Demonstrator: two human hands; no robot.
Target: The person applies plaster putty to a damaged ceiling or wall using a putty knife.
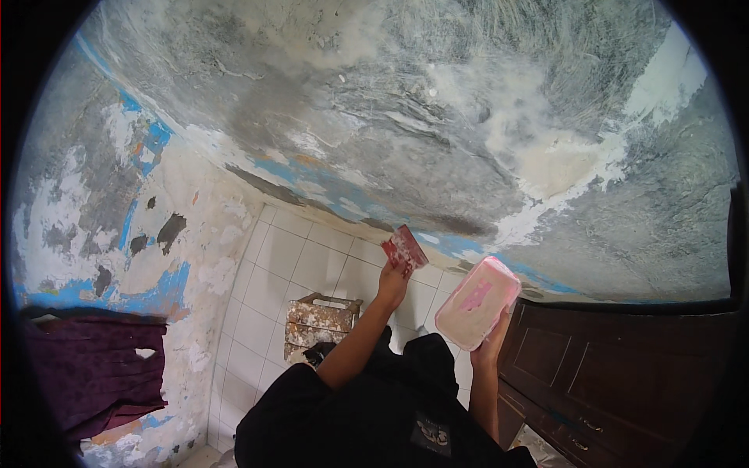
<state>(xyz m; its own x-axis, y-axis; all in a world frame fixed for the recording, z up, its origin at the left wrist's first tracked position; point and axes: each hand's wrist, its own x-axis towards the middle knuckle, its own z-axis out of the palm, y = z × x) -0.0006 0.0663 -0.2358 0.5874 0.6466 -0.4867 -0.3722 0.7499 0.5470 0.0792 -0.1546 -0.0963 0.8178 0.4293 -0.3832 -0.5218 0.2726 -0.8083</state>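
Observation:
My left hand (pixel 394 281) is closed on a red putty scraper (pixel 405 248), its flat blade smeared with white and raised near the foot of the mottled wall (pixel 429 117), which shows grey, white and light blue patches. At the right, my right hand (pixel 491 343) grips a pink rectangular container (pixel 462 310) from beside and beneath. A layer of cream-white paste covers most of the container, with pink showing through in the middle.
A paint-spattered wooden stool (pixel 312 320) stands on the white tiled floor (pixel 261 273) below me. Dark wooden cabinetry (pixel 608 366) lines the lower right. A patchy side wall (pixel 94 203) rises at left, with a torn purple cloth (pixel 94 366) hanging on it.

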